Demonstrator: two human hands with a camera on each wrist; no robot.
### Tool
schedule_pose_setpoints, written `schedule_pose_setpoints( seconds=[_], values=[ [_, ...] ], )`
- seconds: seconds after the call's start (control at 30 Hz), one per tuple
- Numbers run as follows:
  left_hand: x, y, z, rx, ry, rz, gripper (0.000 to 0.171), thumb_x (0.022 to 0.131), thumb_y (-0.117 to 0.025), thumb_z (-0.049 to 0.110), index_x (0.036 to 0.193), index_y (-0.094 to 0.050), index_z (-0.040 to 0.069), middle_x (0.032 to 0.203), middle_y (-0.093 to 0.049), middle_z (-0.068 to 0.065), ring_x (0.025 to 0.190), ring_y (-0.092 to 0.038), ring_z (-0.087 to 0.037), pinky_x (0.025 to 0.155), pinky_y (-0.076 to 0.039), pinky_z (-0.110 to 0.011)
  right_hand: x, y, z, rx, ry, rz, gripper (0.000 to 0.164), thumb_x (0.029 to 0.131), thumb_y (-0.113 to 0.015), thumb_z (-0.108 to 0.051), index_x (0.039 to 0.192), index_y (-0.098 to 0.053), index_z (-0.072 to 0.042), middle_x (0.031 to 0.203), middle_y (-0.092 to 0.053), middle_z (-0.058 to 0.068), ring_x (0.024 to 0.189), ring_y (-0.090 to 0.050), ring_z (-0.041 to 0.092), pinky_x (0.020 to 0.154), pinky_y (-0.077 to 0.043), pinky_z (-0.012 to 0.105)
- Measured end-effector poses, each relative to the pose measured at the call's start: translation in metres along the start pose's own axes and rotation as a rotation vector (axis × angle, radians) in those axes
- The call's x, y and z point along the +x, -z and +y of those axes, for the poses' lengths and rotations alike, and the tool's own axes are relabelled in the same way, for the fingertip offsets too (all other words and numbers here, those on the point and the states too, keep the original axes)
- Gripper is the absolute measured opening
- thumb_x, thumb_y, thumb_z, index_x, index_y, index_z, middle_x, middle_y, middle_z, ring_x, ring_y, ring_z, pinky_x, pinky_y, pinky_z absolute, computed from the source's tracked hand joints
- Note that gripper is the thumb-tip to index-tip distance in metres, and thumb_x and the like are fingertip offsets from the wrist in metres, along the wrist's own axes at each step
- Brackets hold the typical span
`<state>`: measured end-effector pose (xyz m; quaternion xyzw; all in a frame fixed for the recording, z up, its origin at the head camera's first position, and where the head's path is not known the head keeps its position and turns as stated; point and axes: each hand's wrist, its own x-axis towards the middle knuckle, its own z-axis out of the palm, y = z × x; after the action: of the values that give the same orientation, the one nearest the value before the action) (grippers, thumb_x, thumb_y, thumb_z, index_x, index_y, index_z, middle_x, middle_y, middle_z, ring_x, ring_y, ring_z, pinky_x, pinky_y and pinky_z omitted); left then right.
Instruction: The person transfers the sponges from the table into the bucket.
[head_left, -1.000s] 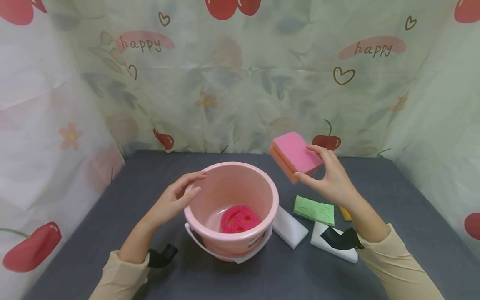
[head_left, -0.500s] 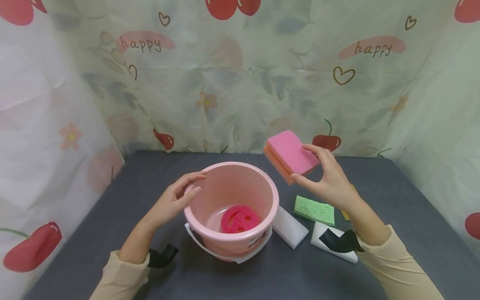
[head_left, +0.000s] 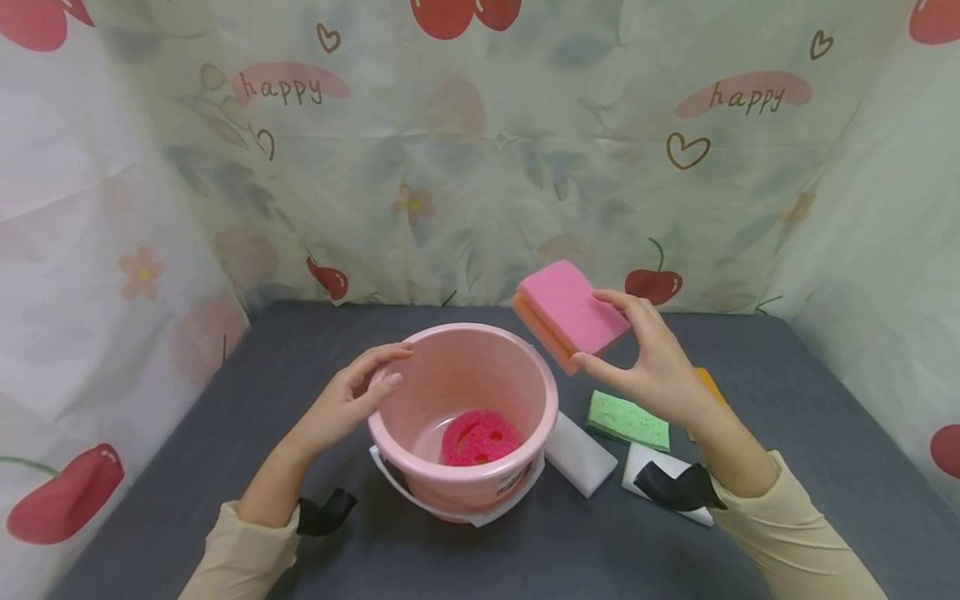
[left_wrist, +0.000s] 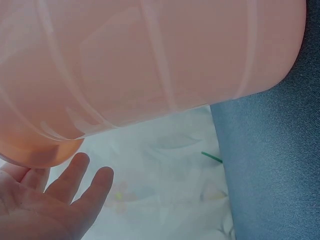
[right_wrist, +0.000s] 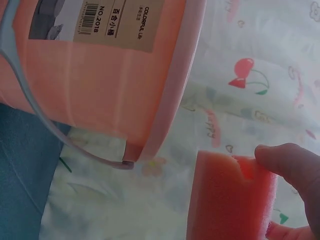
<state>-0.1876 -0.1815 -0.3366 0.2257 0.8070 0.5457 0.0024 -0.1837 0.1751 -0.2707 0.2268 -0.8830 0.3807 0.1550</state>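
Note:
My right hand [head_left: 656, 362] pinches a thick pink and orange sponge [head_left: 573, 308] between thumb and fingers, in the air to the right of and above the bucket. In the right wrist view the sponge [right_wrist: 227, 195] shows its side, with a thumb [right_wrist: 287, 160] pressed on its top edge. The pink bucket [head_left: 457, 479] stands upright with its handle hanging down in front. A round magenta sponge with cut-out holes [head_left: 480, 439] lies inside at the bottom. My left hand [head_left: 348, 400] rests on the bucket's left rim, fingers loosely extended, as the left wrist view also shows.
Right of the bucket, on the dark tabletop [head_left: 300, 333], lie two white sponges [head_left: 581, 454], one partly behind my right wrist strap. A green sponge [head_left: 628, 419] lies behind them. A yellow-orange piece [head_left: 708, 383] is partly hidden by my right wrist. Patterned cloth [head_left: 480, 167] surrounds the table.
My right hand has moved left with the pink and orange sponge, bringing it closer to the bucket. The left hand and the bucket have stayed put.

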Motion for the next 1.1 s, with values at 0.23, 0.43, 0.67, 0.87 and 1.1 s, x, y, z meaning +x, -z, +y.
schedule_pose_setpoints(
  seconds=[0.23, 0.43, 0.67, 0.87, 1.1],
  values=[
    [0.0, 0.0, 0.0, 0.002, 0.01, 0.0, 0.041, 0.095, -0.052, 0.019, 0.135, -0.045, 0.012, 0.144, -0.041, -0.007, 0.128, -0.044, -0.03, 0.091, -0.05, -0.023, -0.001, -0.002, -0.006, 0.016, 0.01, -0.018, 0.068, 0.078, -0.074, -0.019, 0.137, -0.04, -0.013, 0.13, -0.046, 0.011, 0.115, -0.043, 0.025, 0.092, -0.042, 0.05],
    [0.0, 0.0, 0.0, 0.007, 0.013, 0.005, 0.041, 0.095, -0.052, 0.019, 0.135, -0.046, 0.012, 0.144, -0.042, -0.008, 0.127, -0.045, -0.03, 0.091, -0.051, -0.026, -0.002, -0.005, -0.008, 0.006, 0.022, -0.025, 0.069, 0.078, -0.074, -0.019, 0.137, -0.04, -0.012, 0.131, -0.046, 0.011, 0.116, -0.043, 0.025, 0.093, -0.043, 0.052],
    [0.0, 0.0, 0.0, 0.001, 0.005, 0.005, 0.041, 0.094, -0.052, 0.018, 0.134, -0.046, 0.011, 0.144, -0.042, -0.008, 0.127, -0.045, -0.029, 0.091, -0.051, -0.025, -0.002, -0.009, -0.012, 0.009, 0.036, -0.045, 0.069, 0.079, -0.074, -0.019, 0.137, -0.039, -0.012, 0.13, -0.046, 0.011, 0.116, -0.043, 0.024, 0.091, -0.046, 0.051],
    [0.0, 0.0, 0.001, -0.012, -0.002, 0.005, 0.041, 0.094, -0.052, 0.017, 0.134, -0.046, 0.01, 0.144, -0.042, -0.009, 0.128, -0.044, -0.029, 0.09, -0.05, -0.02, -0.003, -0.015, -0.018, 0.016, 0.035, -0.078, 0.068, 0.079, -0.074, -0.02, 0.137, -0.04, -0.014, 0.131, -0.046, 0.009, 0.117, -0.044, 0.023, 0.092, -0.048, 0.05],
    [0.0, 0.0, 0.002, -0.009, 0.008, 0.009, 0.04, 0.095, -0.052, 0.017, 0.134, -0.046, 0.01, 0.143, -0.042, -0.009, 0.129, -0.043, -0.028, 0.089, -0.046, -0.013, -0.004, -0.023, -0.021, 0.011, 0.049, -0.113, 0.07, 0.077, -0.075, -0.021, 0.137, -0.039, -0.015, 0.135, -0.045, 0.007, 0.121, -0.043, 0.022, 0.094, -0.048, 0.049]
  ],
)
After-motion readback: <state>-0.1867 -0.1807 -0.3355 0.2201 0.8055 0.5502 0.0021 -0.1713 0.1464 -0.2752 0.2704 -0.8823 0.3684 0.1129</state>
